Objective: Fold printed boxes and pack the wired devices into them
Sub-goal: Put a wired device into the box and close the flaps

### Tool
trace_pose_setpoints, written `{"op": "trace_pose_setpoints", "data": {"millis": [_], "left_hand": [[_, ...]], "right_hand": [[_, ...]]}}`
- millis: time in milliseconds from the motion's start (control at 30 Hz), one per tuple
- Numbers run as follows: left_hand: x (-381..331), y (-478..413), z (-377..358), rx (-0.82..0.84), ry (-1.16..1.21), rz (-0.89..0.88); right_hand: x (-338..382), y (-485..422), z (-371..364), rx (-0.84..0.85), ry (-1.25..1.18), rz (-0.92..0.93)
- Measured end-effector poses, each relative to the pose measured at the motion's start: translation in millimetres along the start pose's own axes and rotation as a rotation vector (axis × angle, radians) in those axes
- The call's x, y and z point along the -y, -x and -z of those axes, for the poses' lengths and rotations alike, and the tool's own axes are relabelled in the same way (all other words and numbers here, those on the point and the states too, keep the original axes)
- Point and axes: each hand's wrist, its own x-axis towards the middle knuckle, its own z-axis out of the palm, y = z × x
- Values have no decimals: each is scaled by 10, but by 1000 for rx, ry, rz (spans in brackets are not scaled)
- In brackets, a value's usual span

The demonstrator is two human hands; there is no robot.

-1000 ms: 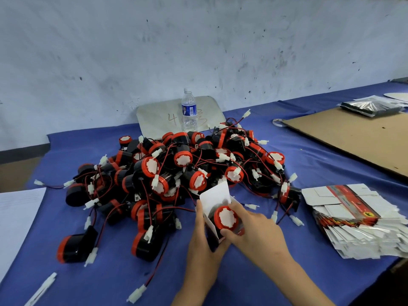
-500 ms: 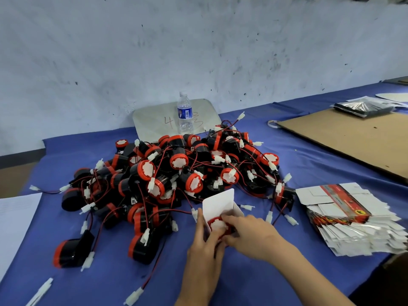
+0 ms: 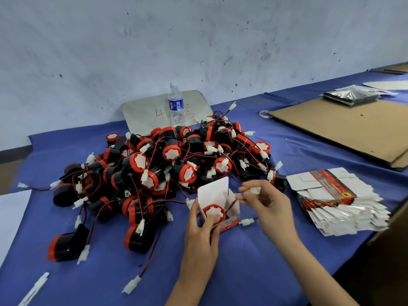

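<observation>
White box holding red-capped device, left hand gripping, right hand pinching connector

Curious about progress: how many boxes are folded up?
1: the open box in the left hand, before the device pile. The flat stack is unfolded; others may be hidden.

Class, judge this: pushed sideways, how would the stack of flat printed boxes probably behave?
The stack of flat printed boxes lies fanned and uneven, so it would probably shear and spread rather than slide whole. Its sheets look thin, so each is likely light and floppy when lifted.
</observation>
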Motion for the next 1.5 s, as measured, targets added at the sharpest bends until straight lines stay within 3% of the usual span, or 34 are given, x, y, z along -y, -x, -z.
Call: {"op": "trace_pose_setpoints", "data": {"millis": [200,433,633,833,933,1100,1167,1300,1500], "left_hand": [[32,19,-12,46,9,-3],[71,19,-33,57,21,-14],[78,15,-53,67,-20,-17],[9,-1,-29,60,12,-2],[-37,13,4,58,86,48],[-77,48,29,50,125,168],[-90,56,22,6,62,98],[-62,57,5,-37,-114,-83],[-25,53,-6,13,-174,-74]], "right_hand": [[-150,2,-170,47,1,35],[-406,89,-246,-16,727,361],[-396,15,-337,-107,978,553],[-282,11,-401,230,1380,244],[-288,33,-398,374,1355,183],[-299,74,-378,418,1281,141],[-371,152,-362,346,1239,139],[-420,325,-386,46,993,207],[-474,378,-414,3,744,207]]}}
